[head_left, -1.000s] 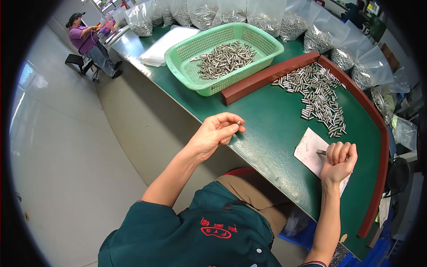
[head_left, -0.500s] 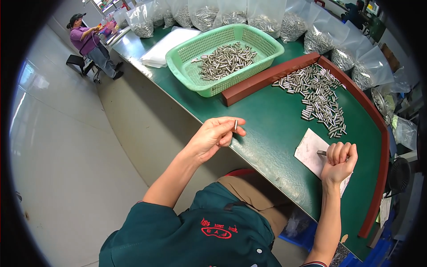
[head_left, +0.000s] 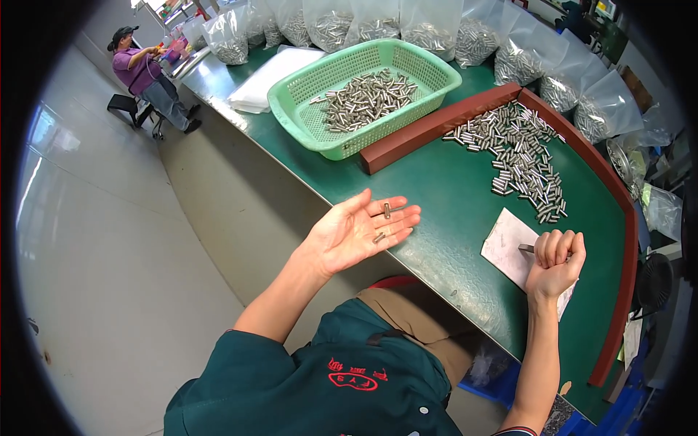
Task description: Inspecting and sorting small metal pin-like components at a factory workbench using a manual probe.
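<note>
In the head view, the left hand point(head_left: 356, 232) lies palm up over the near edge of the green table point(head_left: 443, 196), its fingers spread wide and flat. Two small metal pins point(head_left: 383, 221) rest loose on those fingers, one near the middle joints and one lower, close to the palm; nothing grips them. The right hand point(head_left: 556, 261) sits farther along the table, curled into a fist on a white slip of paper point(head_left: 505, 243), and closed on a thin metal tool point(head_left: 526, 248) whose tip pokes out on the thumb side; what kind of tool it is I cannot tell from here. Beyond the hands, a loose heap of pins point(head_left: 520, 156) is spread on the table inside a brown wooden border point(head_left: 436, 127). Just past that border stands a green plastic basket point(head_left: 429, 65) with more pins in it. Clear bags of pins point(head_left: 472, 36) line the far edge. At the far left end, another person point(head_left: 145, 76) in a purple shirt works at the table.
</note>
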A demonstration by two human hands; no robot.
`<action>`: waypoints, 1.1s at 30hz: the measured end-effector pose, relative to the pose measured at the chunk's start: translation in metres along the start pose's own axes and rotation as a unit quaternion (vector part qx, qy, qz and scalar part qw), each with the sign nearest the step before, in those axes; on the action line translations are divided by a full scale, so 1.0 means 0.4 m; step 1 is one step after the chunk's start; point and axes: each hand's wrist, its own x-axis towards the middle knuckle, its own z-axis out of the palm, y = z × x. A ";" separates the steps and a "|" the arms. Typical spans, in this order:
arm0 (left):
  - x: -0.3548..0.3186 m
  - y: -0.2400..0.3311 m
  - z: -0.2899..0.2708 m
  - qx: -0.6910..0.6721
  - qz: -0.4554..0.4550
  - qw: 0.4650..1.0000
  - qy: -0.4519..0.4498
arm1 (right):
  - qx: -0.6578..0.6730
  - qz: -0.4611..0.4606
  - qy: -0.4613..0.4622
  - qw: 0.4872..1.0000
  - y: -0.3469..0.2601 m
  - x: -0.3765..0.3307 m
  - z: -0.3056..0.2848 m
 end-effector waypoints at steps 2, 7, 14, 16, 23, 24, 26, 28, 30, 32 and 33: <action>0.010 0.012 -0.052 -0.007 -0.025 0.997 -0.079 | 0.008 0.001 -0.004 1.000 -0.002 -0.001 0.003; -0.037 0.072 0.051 0.211 0.233 0.925 -0.213 | 0.023 0.010 0.009 1.000 0.009 -0.001 -0.008; 0.057 0.273 0.128 0.678 0.686 0.242 0.104 | 0.016 0.009 0.006 1.000 0.004 0.002 -0.002; 0.071 0.260 0.120 0.696 0.696 0.127 0.122 | 0.017 0.010 0.011 1.000 0.000 0.003 0.002; 0.135 0.008 0.115 0.717 0.595 0.354 -0.084 | 0.013 -0.037 0.037 0.999 -0.004 0.018 -0.026; 0.153 -0.010 0.117 0.749 0.572 0.317 -0.106 | 0.016 -0.042 0.046 0.998 -0.008 0.021 -0.027; 0.196 -0.046 0.142 0.763 0.554 0.290 -0.163 | 0.020 -0.037 0.054 0.998 -0.013 0.025 -0.032; 0.247 -0.058 0.161 0.766 0.549 0.279 -0.186 | 0.021 -0.036 0.055 0.998 -0.013 0.025 -0.034; 0.298 -0.066 0.184 0.791 0.516 0.251 -0.213 | 0.016 -0.041 0.056 0.997 -0.010 0.029 -0.039; 0.332 -0.080 0.204 0.804 0.497 0.236 -0.226 | 0.010 -0.042 0.057 0.997 -0.012 0.028 -0.039; 0.344 -0.089 0.213 0.818 0.478 0.220 -0.233 | 0.004 -0.042 0.053 0.998 -0.016 0.025 -0.039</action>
